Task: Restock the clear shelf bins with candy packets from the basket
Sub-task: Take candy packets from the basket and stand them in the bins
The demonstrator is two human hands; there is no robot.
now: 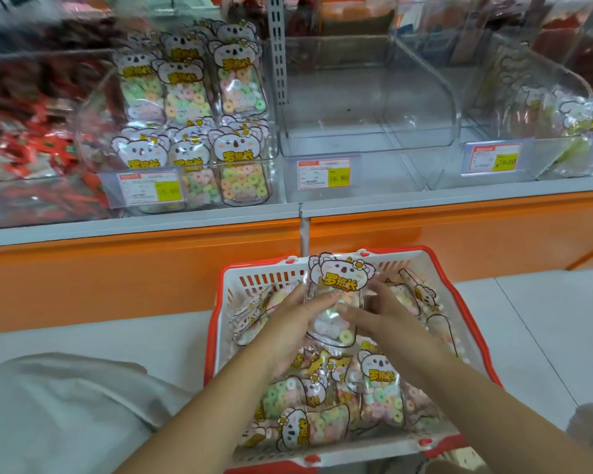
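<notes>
Head view, looking down: both hands hold one candy packet (339,285) upright over the far end of the basket (219,302). The left hand (298,316) wraps its fingers over the front. The right hand (380,313) pinches the right edge, its fingers hidden behind. Forearms (220,398) cover some loose packets (380,388), and the basket's near rim is cut off. On the shelf above, an empty clear bin (425,90) stands between a full bin (93,114) and a blurred bin (514,80).

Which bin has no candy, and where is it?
Look at the shelf above the basket and find its grey post. The middle bin stands just right of that post. The left bin beside it is full of koala packets and the right bin has a few, but this one has none.
</notes>
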